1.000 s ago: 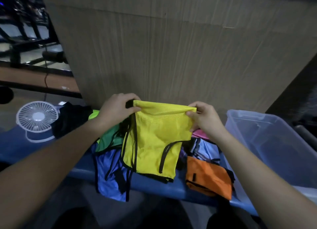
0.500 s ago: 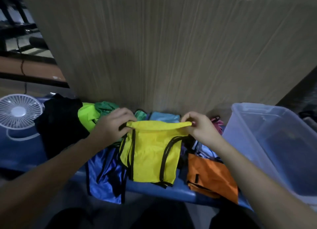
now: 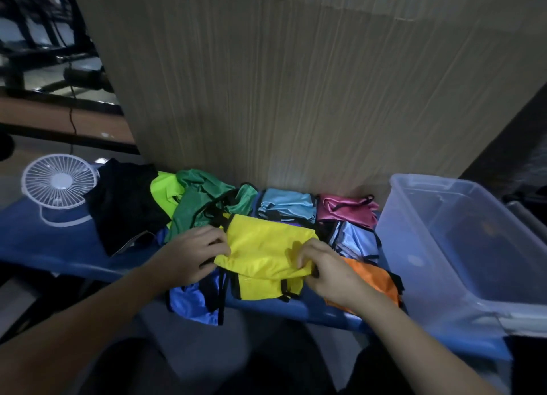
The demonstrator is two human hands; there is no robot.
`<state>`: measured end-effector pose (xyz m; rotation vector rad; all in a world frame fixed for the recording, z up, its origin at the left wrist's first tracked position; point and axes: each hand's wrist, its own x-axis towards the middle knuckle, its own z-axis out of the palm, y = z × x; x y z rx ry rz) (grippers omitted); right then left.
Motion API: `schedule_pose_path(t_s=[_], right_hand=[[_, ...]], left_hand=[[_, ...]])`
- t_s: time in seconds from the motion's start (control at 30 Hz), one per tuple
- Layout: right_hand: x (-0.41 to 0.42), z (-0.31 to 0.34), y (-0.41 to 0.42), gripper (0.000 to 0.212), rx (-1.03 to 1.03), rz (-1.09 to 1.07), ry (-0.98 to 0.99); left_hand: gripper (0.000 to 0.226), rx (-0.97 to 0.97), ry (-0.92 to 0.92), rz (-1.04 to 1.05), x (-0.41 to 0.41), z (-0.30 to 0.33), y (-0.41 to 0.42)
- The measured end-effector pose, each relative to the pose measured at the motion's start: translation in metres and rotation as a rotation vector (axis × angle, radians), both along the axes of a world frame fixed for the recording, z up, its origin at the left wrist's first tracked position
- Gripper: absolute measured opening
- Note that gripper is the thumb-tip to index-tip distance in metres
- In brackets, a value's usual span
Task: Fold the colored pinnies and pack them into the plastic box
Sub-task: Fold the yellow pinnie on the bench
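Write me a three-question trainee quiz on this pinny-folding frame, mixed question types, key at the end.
1. True or false: the yellow pinny already lies inside the plastic box.
2. Which pinny lies nearest the box's near corner? A) orange B) dark green C) black
3. Fill in: the left hand and right hand both grip the ____ pinny.

Key: 1. False, it lies on the pile on the blue table. 2. A, the orange pinny. 3. yellow.

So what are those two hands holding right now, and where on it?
The yellow pinny: the left hand grips its left edge, and the right hand pinches its near right corner.
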<state>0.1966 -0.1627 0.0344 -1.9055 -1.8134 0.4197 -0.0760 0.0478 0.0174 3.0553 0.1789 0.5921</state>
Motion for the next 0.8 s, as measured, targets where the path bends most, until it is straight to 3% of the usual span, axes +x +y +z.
schedule_pose_path(t_s=[0.17,0.27,0.37,0.43,0.5,0.57,0.7,0.8], right_hand=[[-0.004,-0.018,-0.007,0.025,-0.122,0.084,-0.32],[-0.005,-0.015,-0.005,0.033,-0.184,0.113,-0.43],[-0.002,-0.002,0.006,0.026,-0.133,0.048,-0.314],[0.004,0.003,0.019,0.015,0.006,-0.098,-0.192],[0.013,0.006,0.032,0.023,0.064,-0.248,-0.215],[0.019,0.007,0.045,0.037,-0.023,-0.324,-0.25],[0.029,0.004,0.061,0.052,-0.17,-0.334,-0.185],[0.033,0.003,0.068,0.054,-0.203,-0.327,-0.192]], left_hand=[[0.018,-0.057,0.058,-0.038,-0.005,-0.009,-0.006],[0.023,-0.124,0.036,-0.045,-0.006,-0.008,-0.005],[0.02,-0.154,-0.086,-0.027,0.002,-0.001,-0.002],[0.018,-0.19,-0.189,0.021,0.016,0.006,0.001],[0.023,-0.252,-0.221,0.157,0.036,0.013,0.008],[0.036,-0.368,-0.127,0.311,0.056,0.017,0.016],[0.07,-0.462,0.277,0.44,0.087,0.023,0.033],[0.063,-0.58,0.393,0.436,0.092,0.023,0.047]])
